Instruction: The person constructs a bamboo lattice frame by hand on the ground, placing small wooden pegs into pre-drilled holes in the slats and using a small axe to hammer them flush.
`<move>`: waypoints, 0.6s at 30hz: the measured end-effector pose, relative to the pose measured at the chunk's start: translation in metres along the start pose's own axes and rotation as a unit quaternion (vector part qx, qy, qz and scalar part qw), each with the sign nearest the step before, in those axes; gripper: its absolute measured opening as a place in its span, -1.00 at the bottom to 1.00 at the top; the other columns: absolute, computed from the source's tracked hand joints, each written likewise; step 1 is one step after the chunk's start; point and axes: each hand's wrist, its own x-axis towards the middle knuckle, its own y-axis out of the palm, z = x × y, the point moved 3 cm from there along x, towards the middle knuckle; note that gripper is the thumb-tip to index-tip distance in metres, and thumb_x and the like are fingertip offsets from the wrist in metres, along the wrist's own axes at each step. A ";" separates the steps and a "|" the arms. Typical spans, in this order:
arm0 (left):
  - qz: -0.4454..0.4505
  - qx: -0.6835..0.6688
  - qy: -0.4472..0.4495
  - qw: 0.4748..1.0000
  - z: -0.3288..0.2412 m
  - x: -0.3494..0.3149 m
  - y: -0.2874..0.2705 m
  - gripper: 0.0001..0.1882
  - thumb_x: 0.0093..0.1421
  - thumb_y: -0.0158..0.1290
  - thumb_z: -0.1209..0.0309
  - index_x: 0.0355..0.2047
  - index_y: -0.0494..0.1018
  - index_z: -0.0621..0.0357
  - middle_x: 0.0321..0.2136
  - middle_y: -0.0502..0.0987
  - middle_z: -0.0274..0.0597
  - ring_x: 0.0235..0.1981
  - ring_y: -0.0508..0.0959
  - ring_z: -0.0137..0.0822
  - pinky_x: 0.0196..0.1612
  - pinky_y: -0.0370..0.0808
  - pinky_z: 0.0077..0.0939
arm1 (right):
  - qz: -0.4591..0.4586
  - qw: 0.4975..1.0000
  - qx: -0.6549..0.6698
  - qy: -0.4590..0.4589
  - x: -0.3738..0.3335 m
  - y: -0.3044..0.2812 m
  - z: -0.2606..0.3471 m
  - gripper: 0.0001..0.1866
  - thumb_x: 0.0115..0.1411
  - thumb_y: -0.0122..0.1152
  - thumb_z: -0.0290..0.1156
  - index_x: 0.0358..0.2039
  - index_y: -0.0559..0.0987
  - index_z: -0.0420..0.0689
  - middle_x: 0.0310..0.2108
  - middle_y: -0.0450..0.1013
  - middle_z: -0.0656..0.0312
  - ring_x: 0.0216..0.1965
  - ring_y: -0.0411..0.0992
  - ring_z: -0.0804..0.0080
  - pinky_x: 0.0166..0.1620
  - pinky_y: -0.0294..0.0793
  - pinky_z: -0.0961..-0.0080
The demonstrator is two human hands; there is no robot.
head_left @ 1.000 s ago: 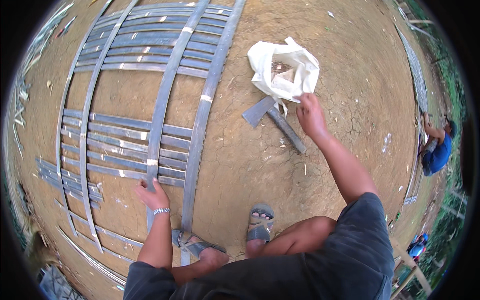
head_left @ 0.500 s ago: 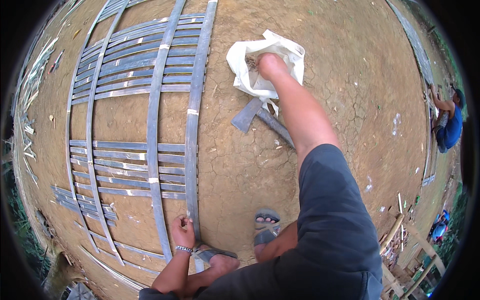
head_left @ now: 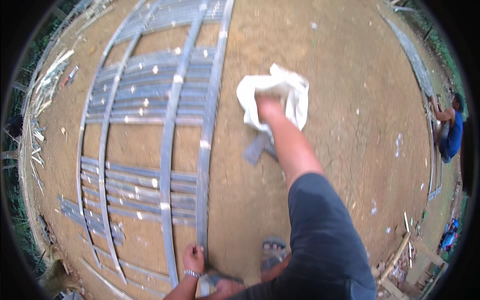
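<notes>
The right hand (head_left: 269, 107) reaches down into the mouth of a white sack (head_left: 245, 98), which stands on the bare ground to the right of a bamboo lattice (head_left: 204, 165); its fingers are hidden inside, so whether they are open, closed or gripping something cannot be told. The left hand (head_left: 194, 258), with a metal band (head_left: 192, 273) at the wrist, is at the near end of the lattice's rightmost long rail, its fingers curled inward; blur hides whether they hold anything small, or whether the tips touch the rail or hover just above it. The lattice lies flat on the ground at the left, four long rails running from near to far with grey split slats across them. As far as the work shows, three sets of crosspieces are in place: one at the far end, a broad one midway and a smaller one nearer. Bare soil shows between these sets, and the near end of the two right-hand rails has no slats across it, so the lattice looks only partly filled. How firmly the slats are fastened cannot be judged from here. A group of short loose slats (head_left: 70, 210) lies at the near left, reaching under the left rails. A hatchet (head_left: 256, 148) rests just on the near side of the sack, its handle partly covered by the right forearm.
</notes>
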 end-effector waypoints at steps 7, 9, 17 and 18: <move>-0.032 -0.123 -0.008 0.992 -0.007 0.019 0.008 -0.87 0.22 0.21 0.50 -0.25 0.53 0.26 -0.42 0.58 -0.21 -0.42 0.59 -0.41 -0.27 0.56 -0.47 | -0.089 0.993 0.009 -0.072 -0.032 -0.029 0.019 -0.77 0.11 0.26 -0.42 -0.20 0.63 -0.17 -0.13 0.60 -0.10 -0.06 0.58 -0.04 0.01 0.55 0.12; -0.038 -0.150 -0.005 0.988 -0.013 0.030 0.006 -0.86 0.21 0.21 0.52 -0.23 0.53 0.26 -0.41 0.58 -0.23 -0.40 0.59 -0.43 -0.25 0.55 -0.49 | -0.105 0.990 0.080 -0.051 -0.057 -0.054 0.022 -0.80 0.24 0.11 -0.40 -0.19 0.60 -0.19 -0.14 0.60 -0.06 -0.02 0.56 -0.03 0.05 0.52 0.10; -0.040 -0.299 0.065 0.951 -0.106 0.068 0.004 -0.77 0.24 0.21 0.51 -0.10 0.56 0.32 -0.38 0.59 -0.26 -0.36 0.56 -0.49 -0.20 0.53 -0.54 | 0.093 0.916 0.384 -0.065 -0.227 -0.044 0.047 -0.82 0.26 0.24 -0.48 -0.13 0.63 -0.11 -0.25 0.63 0.20 -0.25 0.58 0.43 -0.12 0.56 0.42; -0.030 -0.316 0.082 0.945 -0.123 0.069 0.011 -0.76 0.25 0.21 0.51 -0.08 0.56 0.34 -0.37 0.59 -0.26 -0.36 0.56 -0.49 -0.20 0.53 -0.55 | 0.169 0.891 0.412 -0.085 -0.246 -0.012 0.047 -0.84 0.27 0.25 -0.45 -0.14 0.65 -0.11 -0.25 0.62 0.27 -0.26 0.54 0.54 -0.14 0.55 0.50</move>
